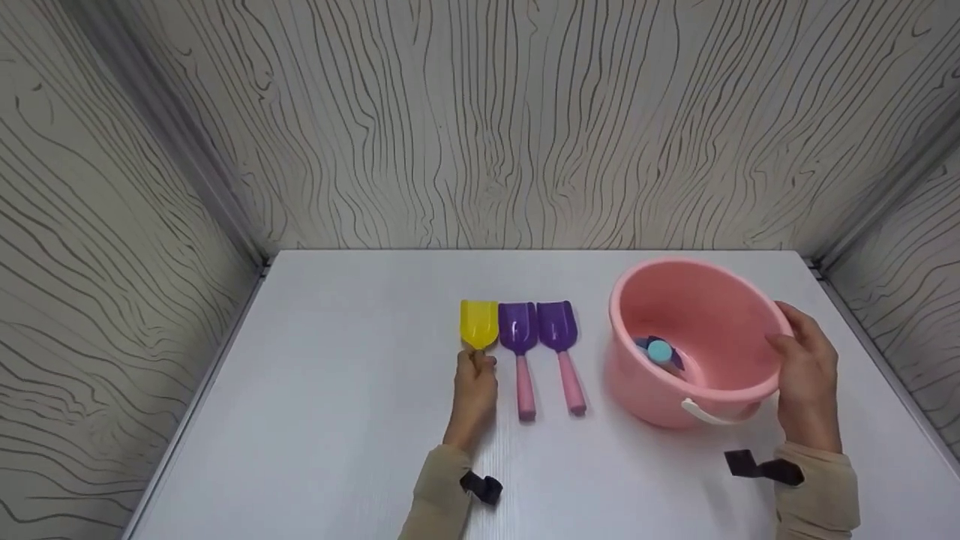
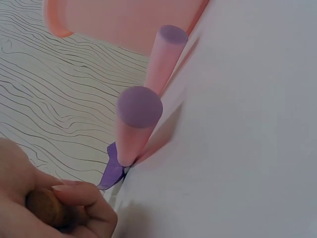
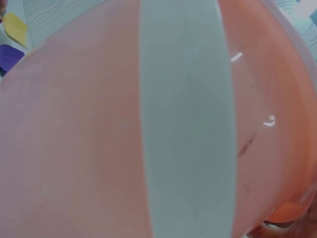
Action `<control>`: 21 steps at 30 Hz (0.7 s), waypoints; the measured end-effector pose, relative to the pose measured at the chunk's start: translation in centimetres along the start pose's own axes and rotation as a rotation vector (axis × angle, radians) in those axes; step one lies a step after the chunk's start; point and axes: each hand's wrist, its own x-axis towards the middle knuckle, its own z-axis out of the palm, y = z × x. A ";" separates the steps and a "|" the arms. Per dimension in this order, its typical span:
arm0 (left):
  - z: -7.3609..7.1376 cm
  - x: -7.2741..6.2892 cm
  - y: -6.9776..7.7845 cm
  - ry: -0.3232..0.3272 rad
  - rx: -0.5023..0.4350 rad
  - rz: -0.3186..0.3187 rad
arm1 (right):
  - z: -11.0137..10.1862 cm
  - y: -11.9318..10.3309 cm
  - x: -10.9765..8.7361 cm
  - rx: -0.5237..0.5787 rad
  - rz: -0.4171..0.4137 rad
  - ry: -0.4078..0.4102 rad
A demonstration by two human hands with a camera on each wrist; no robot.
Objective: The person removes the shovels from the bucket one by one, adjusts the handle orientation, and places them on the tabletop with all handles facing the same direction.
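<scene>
A toy shovel with a yellow blade (image 1: pixel 479 322) lies at the left of a row on the white table, and my left hand (image 1: pixel 474 397) grips its handle. The handle's rounded brownish end (image 2: pixel 43 207) pokes out of the curled fingers in the left wrist view. Beside it lie two toy shovels with purple blades and pink handles, a middle one (image 1: pixel 526 390) and a right one (image 1: pixel 571 386). My right hand (image 1: pixel 810 382) holds the rim of a pink bucket (image 1: pixel 630 382) on its right side, thumb over the edge. The bucket leans slightly.
Inside the bucket lies a thing with a round light-blue end (image 1: pixel 660 351) and a dark part, partly hidden. A white bucket handle (image 1: pixel 705 414) hangs at the front. Wood-patterned panels (image 1: pixel 480 127) enclose the white table (image 1: pixel 322 420) at the back and sides.
</scene>
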 end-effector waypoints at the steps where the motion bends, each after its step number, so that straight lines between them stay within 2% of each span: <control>1: 0.0 0.0 -0.1 0.001 -0.006 0.003 | 0.0 0.0 0.0 0.005 -0.004 -0.002; 13: 0.4 -0.1 -0.3 0.009 -0.013 0.010 | -0.3 0.3 0.0 0.065 -0.006 -0.036; 21: 0.3 -0.4 0.2 -0.019 -0.012 -0.005 | -0.4 0.2 0.0 0.049 -0.007 -0.029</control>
